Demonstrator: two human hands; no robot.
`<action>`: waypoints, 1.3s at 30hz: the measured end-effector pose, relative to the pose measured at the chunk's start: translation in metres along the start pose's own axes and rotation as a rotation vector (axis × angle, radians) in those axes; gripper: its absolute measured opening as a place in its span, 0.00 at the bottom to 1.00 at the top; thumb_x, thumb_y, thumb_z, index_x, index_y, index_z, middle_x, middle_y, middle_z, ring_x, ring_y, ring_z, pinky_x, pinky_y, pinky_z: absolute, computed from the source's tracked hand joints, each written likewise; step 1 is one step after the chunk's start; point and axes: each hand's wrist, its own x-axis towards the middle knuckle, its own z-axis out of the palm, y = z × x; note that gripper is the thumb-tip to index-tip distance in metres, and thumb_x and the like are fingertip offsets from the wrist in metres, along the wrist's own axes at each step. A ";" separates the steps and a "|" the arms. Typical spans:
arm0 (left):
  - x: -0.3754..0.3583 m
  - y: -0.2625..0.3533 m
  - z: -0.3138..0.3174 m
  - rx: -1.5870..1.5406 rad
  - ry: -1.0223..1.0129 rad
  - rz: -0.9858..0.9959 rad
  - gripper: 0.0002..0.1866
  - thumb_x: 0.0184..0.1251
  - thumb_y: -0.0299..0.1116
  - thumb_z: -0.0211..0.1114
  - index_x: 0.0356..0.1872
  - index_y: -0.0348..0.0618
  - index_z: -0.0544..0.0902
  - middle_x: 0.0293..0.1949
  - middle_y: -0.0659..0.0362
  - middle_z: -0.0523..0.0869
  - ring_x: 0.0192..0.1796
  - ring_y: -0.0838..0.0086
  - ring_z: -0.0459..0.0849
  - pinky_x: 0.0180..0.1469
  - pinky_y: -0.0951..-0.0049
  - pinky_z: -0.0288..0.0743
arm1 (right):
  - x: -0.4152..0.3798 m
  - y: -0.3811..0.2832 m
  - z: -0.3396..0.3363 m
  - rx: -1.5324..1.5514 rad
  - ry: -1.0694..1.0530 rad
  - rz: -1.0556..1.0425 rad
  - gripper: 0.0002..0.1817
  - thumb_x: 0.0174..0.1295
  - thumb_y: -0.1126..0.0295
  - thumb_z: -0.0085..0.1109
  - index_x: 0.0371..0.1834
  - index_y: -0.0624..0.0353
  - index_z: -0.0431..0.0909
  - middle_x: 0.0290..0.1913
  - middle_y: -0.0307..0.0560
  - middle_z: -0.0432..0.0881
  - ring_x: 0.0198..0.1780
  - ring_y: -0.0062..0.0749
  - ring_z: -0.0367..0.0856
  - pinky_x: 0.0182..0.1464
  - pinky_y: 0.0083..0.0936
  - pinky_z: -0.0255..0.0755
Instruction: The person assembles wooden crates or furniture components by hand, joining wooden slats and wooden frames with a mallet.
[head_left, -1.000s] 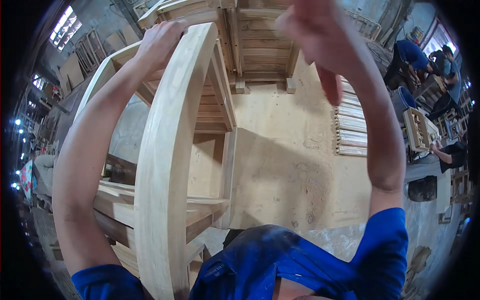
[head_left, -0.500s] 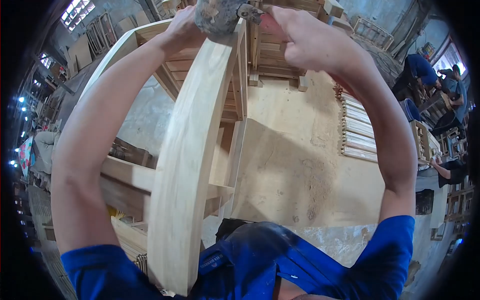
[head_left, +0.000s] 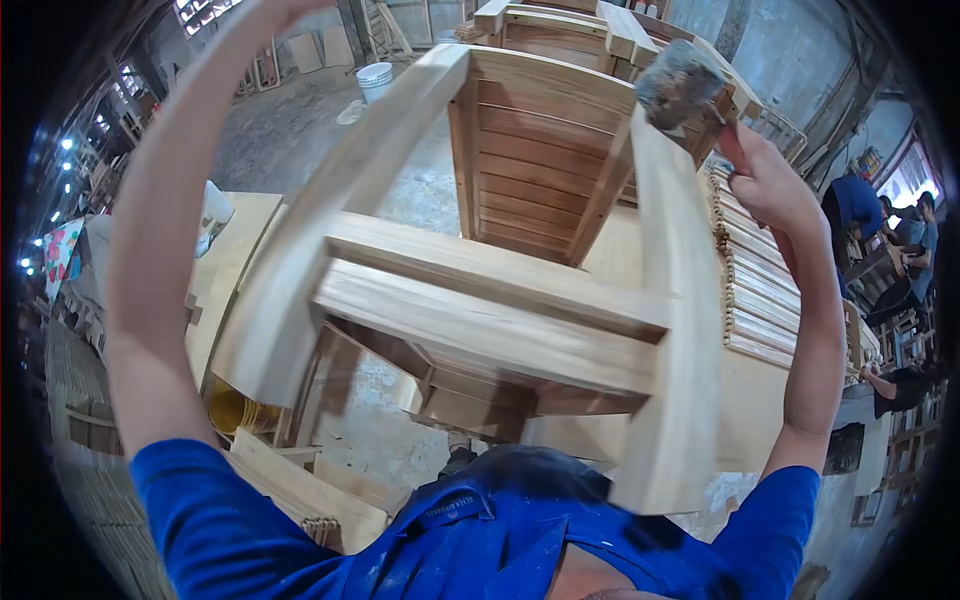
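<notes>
Nearest: blue work shirt (head_left: pixel 520 530) at the bottom edge of the view.

Unfinished wooden chair frame (head_left: pixel 480 300), one, held up in front of the chest, tilted and partly blurred. Visible on it: two long curved side rails, two flat cross rails between them, one slatted panel farther off. Judgement: bare solid timber, stiff, fairly heavy and awkward for one arm; dry surface, not slippery; best taken by a side rail near a joint, not by the thin slats.

Left arm runs up along the left rail; the left hand is cut off at the top edge, so finger state cannot be told.

Right hand (head_left: pixel 765 185) is raised at the far end of the right rail, fingers closed round the handle of a rubber mallet (head_left: pixel 682 82), one, its grey head just above the rail end.

Beyond: sawdust-covered workbench (head_left: pixel 610 250), a row of stacked wooden pieces (head_left: pixel 750 290) along its right edge, one white bucket (head_left: pixel 374 78) on the floor, two co-workers (head_left: pixel 885 235) at far right.
</notes>
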 end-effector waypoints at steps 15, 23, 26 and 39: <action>0.099 -0.060 0.314 -1.297 0.671 -0.004 0.21 0.57 0.49 0.73 0.37 0.38 0.86 0.36 0.47 0.90 0.44 0.57 0.89 0.47 0.56 0.81 | 0.026 -0.100 -0.025 -0.087 -0.206 0.624 0.17 0.47 0.83 0.52 0.42 0.58 0.65 0.25 0.43 0.71 0.17 0.29 0.72 0.19 0.28 0.68; 0.062 -0.056 0.285 -1.145 0.687 -0.094 0.21 0.57 0.49 0.72 0.39 0.40 0.85 0.35 0.42 0.89 0.45 0.44 0.86 0.50 0.50 0.78 | 0.142 -0.159 -0.057 -0.138 0.274 0.346 0.13 0.53 0.74 0.61 0.42 0.59 0.73 0.27 0.39 0.73 0.28 0.28 0.73 0.30 0.24 0.68; 0.061 -0.054 0.287 -1.092 0.720 -0.133 0.18 0.59 0.44 0.71 0.40 0.39 0.82 0.35 0.41 0.88 0.45 0.43 0.86 0.48 0.49 0.78 | 0.203 -0.207 -0.043 -0.046 0.380 0.421 0.13 0.57 0.71 0.63 0.45 0.60 0.74 0.28 0.39 0.73 0.23 0.28 0.74 0.23 0.25 0.68; 0.054 -0.059 0.294 -1.020 0.782 0.050 0.25 0.60 0.38 0.72 0.55 0.40 0.73 0.44 0.39 0.87 0.49 0.44 0.86 0.49 0.52 0.80 | 0.231 -0.225 0.037 -0.004 0.072 0.528 0.20 0.52 0.79 0.57 0.50 0.64 0.73 0.40 0.47 0.79 0.43 0.33 0.78 0.48 0.33 0.73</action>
